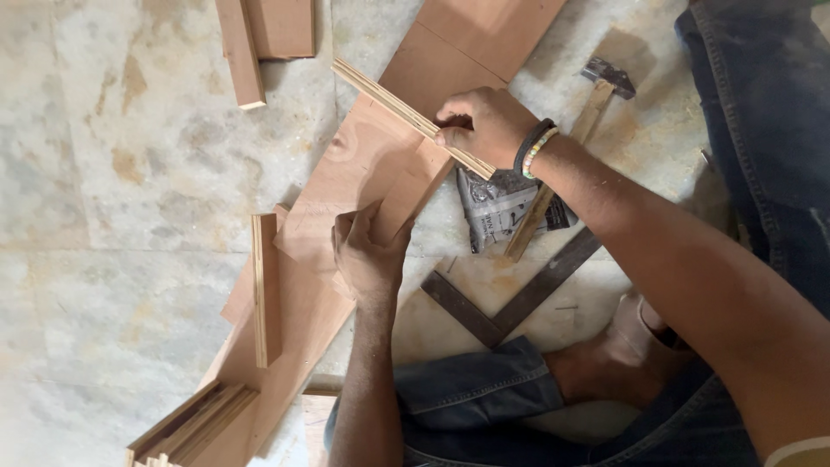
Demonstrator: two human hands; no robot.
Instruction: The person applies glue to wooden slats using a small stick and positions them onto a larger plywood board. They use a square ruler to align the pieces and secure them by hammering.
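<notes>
My right hand (484, 124) grips the top edge of a plywood board (406, 111) that stands on edge, tilted across the floor. A second plywood piece (363, 173) leans against it, and my left hand (367, 251) holds that piece by its lower edge. Both hands are closed on the wood. A dark band and a beaded band sit on my right wrist.
A hammer (596, 95) with a wooden handle lies to the right over a crumpled grey packet (497, 207). A metal try square (510, 298) lies below it. More plywood pieces (268, 285) and strips (194, 424) lie at lower left, boards (259, 35) at top. My legs in jeans fill the right.
</notes>
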